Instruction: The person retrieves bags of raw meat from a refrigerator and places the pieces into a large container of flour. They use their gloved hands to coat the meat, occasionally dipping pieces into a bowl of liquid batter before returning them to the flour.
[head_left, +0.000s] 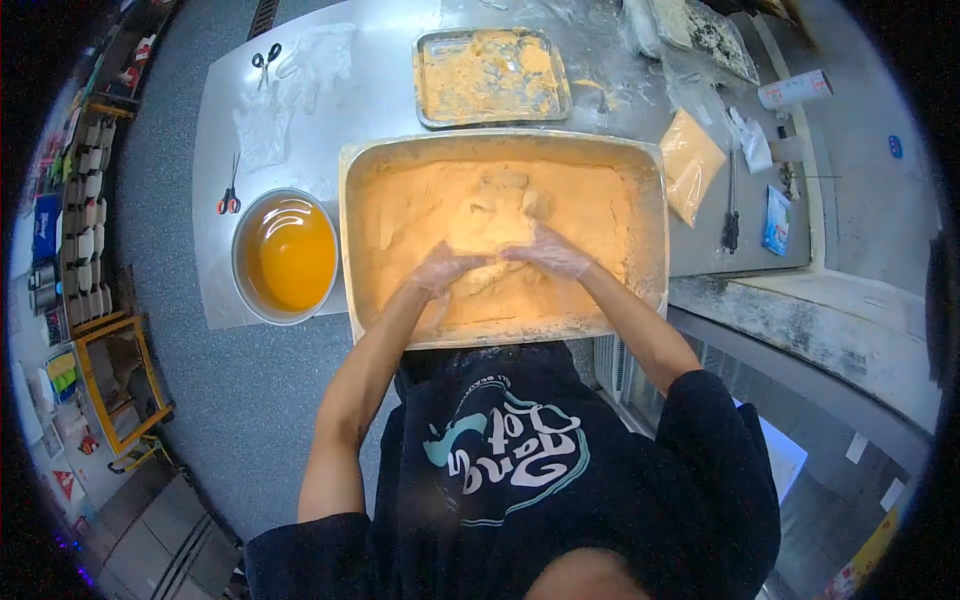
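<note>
A large rectangular tub (600, 336) holds a deep bed of pale orange powder (420, 202). Both hands are in clear plastic gloves near the tub's middle. My left hand (446, 266) and my right hand (551, 251) grip a powder-coated, doughy-looking piece (484, 276) between them, their fingertips nearly meeting. Just beyond the hands, more coated lumps (502, 187) lie on the powder. To the left stands a round metal bowl (330, 225) of clear orange-yellow liquid (292, 259). Behind the tub is a metal tray (491, 120) smeared with the same powder.
Orange-handled scissors (229, 202), black-handled scissors (265, 58) and plastic gloves (262, 135) lie at the left of the steel table (217, 292). To the right are a bag of orange powder (690, 166), a long thin tool (732, 202), a blue packet (777, 220) and a white roll (795, 90).
</note>
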